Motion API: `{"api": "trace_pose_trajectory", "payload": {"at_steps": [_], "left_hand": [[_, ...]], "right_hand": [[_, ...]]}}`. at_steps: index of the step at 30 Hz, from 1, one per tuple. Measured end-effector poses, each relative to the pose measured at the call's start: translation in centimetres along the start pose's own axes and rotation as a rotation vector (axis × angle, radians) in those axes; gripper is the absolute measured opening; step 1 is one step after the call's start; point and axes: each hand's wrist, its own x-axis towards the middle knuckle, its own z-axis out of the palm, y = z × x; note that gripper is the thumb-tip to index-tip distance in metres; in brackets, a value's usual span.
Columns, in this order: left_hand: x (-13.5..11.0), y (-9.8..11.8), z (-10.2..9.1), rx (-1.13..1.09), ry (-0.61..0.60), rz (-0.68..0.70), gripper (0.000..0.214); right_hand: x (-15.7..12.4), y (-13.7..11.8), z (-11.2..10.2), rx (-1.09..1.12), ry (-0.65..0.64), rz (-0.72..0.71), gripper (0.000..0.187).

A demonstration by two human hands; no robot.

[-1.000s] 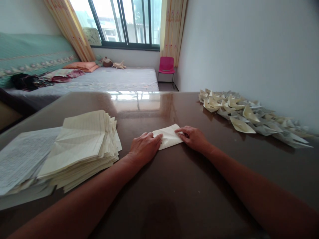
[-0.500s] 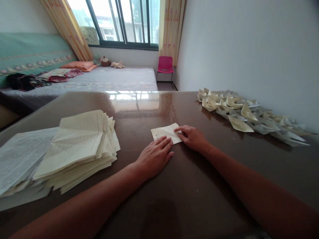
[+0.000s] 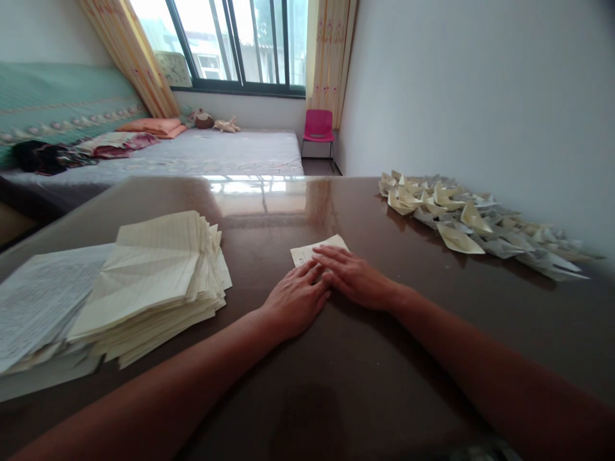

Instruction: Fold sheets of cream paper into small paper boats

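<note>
A small folded sheet of cream paper (image 3: 302,255) lies flat on the brown glossy table (image 3: 269,410) in front of me, partly covered by both hands. My left hand (image 3: 298,298) rests palm down at the paper's near edge, its fingers stretched out. Across the paper lies my right hand (image 3: 353,276), also flat, with its fingers extended and its fingertips next to the left hand's fingers. The near part of the paper is hidden under the hands.
At left are a stack of cream lined sheets (image 3: 148,275) and some written white sheets (image 3: 48,301). Many folded paper boats (image 3: 459,238) crowd the right side by the wall (image 3: 461,89). Beyond the table stand a bed (image 3: 250,150) and a pink chair (image 3: 319,125).
My right hand has slid left across the paper, from its right edge to beside my left hand, and its fingers have flattened. My left hand has barely moved.
</note>
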Motion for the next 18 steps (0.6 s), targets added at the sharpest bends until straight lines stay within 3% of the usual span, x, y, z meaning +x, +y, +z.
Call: {"api": "trace_pose_trajectory", "payload": {"at_steps": [3, 7, 14, 18], "left_hand": [[0.1, -0.4, 0.0, -0.039, 0.01, 0.038, 0.038], [0.0, -1.1, 0.0, -0.022, -0.035, -0.026, 0.046], [0.1, -2.2, 0.1, 0.095, -0.136, -0.246, 0.074], [0.3, -2.3, 0.2, 0.091, -0.13, -0.233, 0.073]], "right_hand": [[-0.1, -0.7, 0.9, 0.093, -0.148, -0.011, 0.067], [-0.9, 0.3, 1.3, 0.007, -0.202, 0.103, 0.085], [-1.4, 1.8, 0.8, -0.173, -0.212, 0.283, 0.092], [-1.2, 1.1, 1.0, -0.192, -0.147, 0.165, 0.085]]}}
